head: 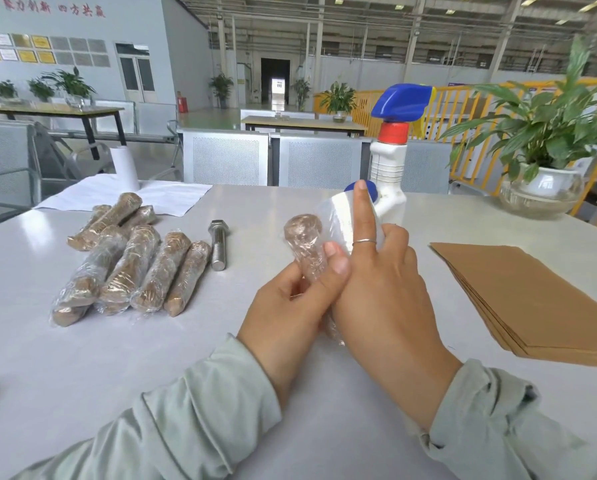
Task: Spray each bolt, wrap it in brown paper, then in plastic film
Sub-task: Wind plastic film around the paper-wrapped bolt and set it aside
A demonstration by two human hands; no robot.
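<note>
Head view: wrapped bolt (pixel 305 242) juts above left hand (pixel 292 306) grip.

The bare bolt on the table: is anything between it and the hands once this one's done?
Nothing visible blocks it. The bare bolt lies alone on the table, just right of the wrapped bolts. Both the left hand and right hand hold the bolt being wrapped.

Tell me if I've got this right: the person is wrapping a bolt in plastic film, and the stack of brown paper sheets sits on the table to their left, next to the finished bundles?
Not quite. The head view shows the stack of brown paper sheets on the person's right. The finished bundles and one bare bolt lie on the left. The rest holds: both hands, left hand and right hand, hold a bolt being wrapped in plastic film.
</note>
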